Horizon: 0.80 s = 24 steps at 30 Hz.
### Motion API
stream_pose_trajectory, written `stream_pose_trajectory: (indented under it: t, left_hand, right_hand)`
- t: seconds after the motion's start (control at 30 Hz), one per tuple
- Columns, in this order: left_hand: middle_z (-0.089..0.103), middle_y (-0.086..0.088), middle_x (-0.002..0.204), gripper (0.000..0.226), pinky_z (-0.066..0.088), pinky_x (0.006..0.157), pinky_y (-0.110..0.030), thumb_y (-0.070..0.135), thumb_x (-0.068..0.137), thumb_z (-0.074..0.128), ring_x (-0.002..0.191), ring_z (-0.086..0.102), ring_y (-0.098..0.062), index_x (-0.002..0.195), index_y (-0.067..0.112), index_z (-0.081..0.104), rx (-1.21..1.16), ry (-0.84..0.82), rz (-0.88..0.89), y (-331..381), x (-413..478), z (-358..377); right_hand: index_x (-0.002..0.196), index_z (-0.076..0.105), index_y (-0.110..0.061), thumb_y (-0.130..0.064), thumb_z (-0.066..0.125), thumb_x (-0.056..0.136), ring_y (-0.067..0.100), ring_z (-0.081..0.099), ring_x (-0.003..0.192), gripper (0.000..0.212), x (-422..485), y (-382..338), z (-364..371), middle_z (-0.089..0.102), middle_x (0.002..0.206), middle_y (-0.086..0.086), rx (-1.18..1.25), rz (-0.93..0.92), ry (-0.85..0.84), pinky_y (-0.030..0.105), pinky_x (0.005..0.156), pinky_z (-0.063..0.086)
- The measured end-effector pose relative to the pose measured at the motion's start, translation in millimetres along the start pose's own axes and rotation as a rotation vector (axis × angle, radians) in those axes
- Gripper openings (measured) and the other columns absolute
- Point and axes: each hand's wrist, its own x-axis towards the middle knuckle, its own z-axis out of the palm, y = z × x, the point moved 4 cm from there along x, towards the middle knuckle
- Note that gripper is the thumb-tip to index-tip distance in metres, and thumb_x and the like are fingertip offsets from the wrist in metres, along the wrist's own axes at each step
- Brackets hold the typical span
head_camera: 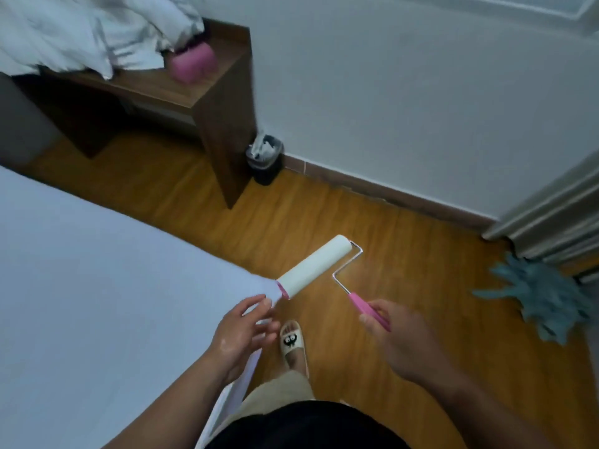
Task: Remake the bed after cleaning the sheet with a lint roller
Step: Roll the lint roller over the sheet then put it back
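Observation:
The bed's pale blue sheet [97, 286] fills the left half of the view, its corner ending near my hands. My right hand [395, 338] grips the pink handle of a lint roller [314, 265], whose white roll hangs over the wooden floor just past the bed corner. My left hand [243, 332] hovers over that corner with fingers relaxed, close to the roll's pink end cap and holding nothing. White bedding [81, 30] lies bundled on a wooden desk at the top left.
The dark wooden desk [223, 124] stands beyond the bed with a pink object [193, 64] on it. A small black bin [265, 160] sits by the wall. A blue-grey mop head [544, 299] lies at the right. My slippered foot [293, 343] is beside the bed.

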Motion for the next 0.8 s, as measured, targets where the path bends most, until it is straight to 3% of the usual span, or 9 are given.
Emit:
stream_pose_trajectory:
  t: [0.13,0.27,0.43,0.6,0.7,0.8]
  left_hand:
    - [0.072,-0.014,0.106,0.014,0.061,0.084,-0.042,0.025,0.098,0.062,0.094,0.072,-0.031,0.105,0.014,0.068,0.121,0.114,-0.071,72,86,3]
    - [0.072,-0.019,0.103,0.018,0.059,0.079,-0.040,0.022,0.097,0.063,0.088,0.072,-0.029,0.106,0.007,0.068,0.160,0.113,0.000,178,168,12]
    - [0.074,-0.009,0.098,0.015,0.062,0.079,-0.036,0.026,0.097,0.063,0.091,0.073,-0.027,0.107,0.016,0.069,0.148,0.190,0.132,301,261,20]
    - [0.074,-0.006,0.097,0.012,0.061,0.085,-0.043,0.026,0.097,0.063,0.090,0.072,-0.024,0.105,0.020,0.069,0.139,0.329,0.096,345,325,15]
    - [0.072,-0.014,0.099,0.012,0.060,0.084,-0.044,0.021,0.097,0.063,0.088,0.071,-0.029,0.103,0.013,0.070,0.014,0.404,-0.006,350,337,9]
    - [0.066,-0.024,0.096,0.014,0.054,0.064,-0.033,0.010,0.096,0.062,0.075,0.064,-0.030,0.105,0.000,0.066,-0.212,0.445,-0.094,359,346,0]
  right_hand:
    - [0.113,0.068,-0.027,-0.038,0.060,0.096,0.003,0.064,0.078,0.022,103,-2,-35,0.068,0.087,-0.014,0.032,0.147,0.017,0.026,0.066,0.052]
    - [0.111,0.067,-0.027,-0.040,0.061,0.095,0.005,0.063,0.078,0.022,197,-5,-76,0.068,0.087,-0.013,0.010,0.242,0.011,0.031,0.070,0.053]
    - [0.113,0.067,-0.029,-0.043,0.065,0.091,0.008,0.065,0.079,0.026,332,-14,-116,0.069,0.090,-0.012,-0.059,0.313,-0.040,0.035,0.078,0.056]
    - [0.120,0.064,-0.027,-0.040,0.067,0.091,0.006,0.063,0.084,0.033,497,-66,-140,0.067,0.095,-0.012,-0.118,0.213,-0.170,0.029,0.082,0.055]
    - [0.108,0.069,-0.029,-0.039,0.064,0.093,0.005,0.065,0.077,0.019,579,-131,-163,0.070,0.083,-0.010,-0.147,0.060,-0.223,0.028,0.067,0.049]
    - [0.097,0.068,-0.024,-0.035,0.061,0.096,0.009,0.064,0.066,0.013,651,-207,-180,0.069,0.072,-0.006,-0.156,-0.086,-0.225,0.029,0.059,0.048]
